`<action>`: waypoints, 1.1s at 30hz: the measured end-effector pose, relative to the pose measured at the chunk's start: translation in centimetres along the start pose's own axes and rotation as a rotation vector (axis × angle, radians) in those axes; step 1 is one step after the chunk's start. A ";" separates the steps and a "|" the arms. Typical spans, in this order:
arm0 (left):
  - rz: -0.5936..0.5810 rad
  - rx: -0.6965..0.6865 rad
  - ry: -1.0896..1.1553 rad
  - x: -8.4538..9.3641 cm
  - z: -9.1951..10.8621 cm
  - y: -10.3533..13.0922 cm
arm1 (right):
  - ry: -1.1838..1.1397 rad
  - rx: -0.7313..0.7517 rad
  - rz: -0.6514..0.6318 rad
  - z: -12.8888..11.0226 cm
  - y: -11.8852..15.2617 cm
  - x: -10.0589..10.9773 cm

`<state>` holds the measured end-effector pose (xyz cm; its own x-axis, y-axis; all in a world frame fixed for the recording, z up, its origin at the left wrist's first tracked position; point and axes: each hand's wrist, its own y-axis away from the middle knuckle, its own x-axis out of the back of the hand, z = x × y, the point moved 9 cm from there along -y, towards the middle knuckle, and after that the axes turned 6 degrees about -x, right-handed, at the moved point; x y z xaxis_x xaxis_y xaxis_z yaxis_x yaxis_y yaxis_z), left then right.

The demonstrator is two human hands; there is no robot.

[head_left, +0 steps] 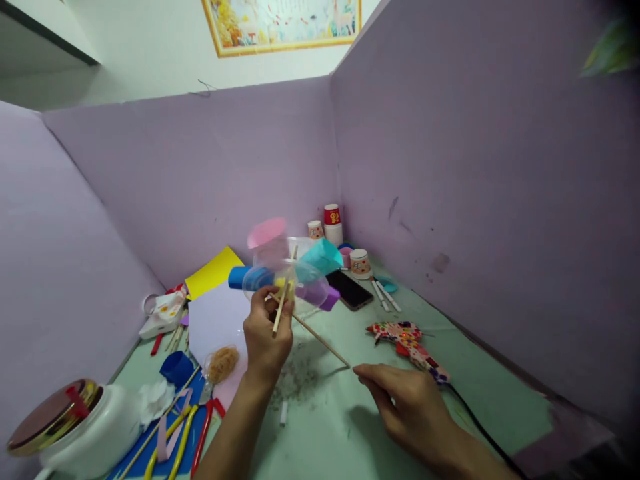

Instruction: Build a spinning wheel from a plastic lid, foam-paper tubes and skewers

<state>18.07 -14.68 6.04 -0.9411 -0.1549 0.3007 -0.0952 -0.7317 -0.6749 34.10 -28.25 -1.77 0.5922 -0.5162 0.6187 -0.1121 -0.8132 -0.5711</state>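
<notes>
My left hand is closed around light wooden sticks below a wheel-like craft piece. That piece has a clear plastic disc with coloured paper pieces around it: pink, turquoise, blue and purple. Motion blurs the pink piece and part of the disc. From the left hand a thin wooden stick slants down to the right. Just beyond its lower end is my right hand, thumb and fingertips pressed together. Whether anything small sits in that pinch is hidden.
A patterned glue gun with a cord lies at right. Behind are a phone, markers and paper cups. At left are rubber bands, yellow-handled pliers, a blue roll and a white pot.
</notes>
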 end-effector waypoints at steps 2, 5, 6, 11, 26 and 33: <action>-0.008 -0.013 -0.003 -0.1 0.1 -0.1 | -0.021 0.003 0.010 -0.1 0.2 -0.2; -0.024 -0.011 0.011 -0.2 0.2 -0.1 | -0.048 0.022 0.026 -0.3 0.5 -0.6; -0.024 -0.007 0.019 -0.2 0.1 -0.2 | -0.059 0.025 0.031 -0.3 0.5 -0.7; -0.027 0.000 0.007 -0.2 -0.1 -0.2 | -0.109 -0.003 0.044 -0.4 0.3 -1.0; -0.064 -0.010 0.033 -0.3 0.0 0.4 | -0.223 0.037 0.128 -5.2 -7.7 -3.3; -0.083 -0.035 0.074 -0.1 0.2 0.4 | -0.235 -0.043 0.104 -4.9 -9.5 -4.7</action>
<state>18.24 -15.12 5.88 -0.9507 -0.0441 0.3070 -0.1841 -0.7165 -0.6728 28.44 -19.37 3.39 0.7442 -0.5249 0.4131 -0.2125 -0.7723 -0.5987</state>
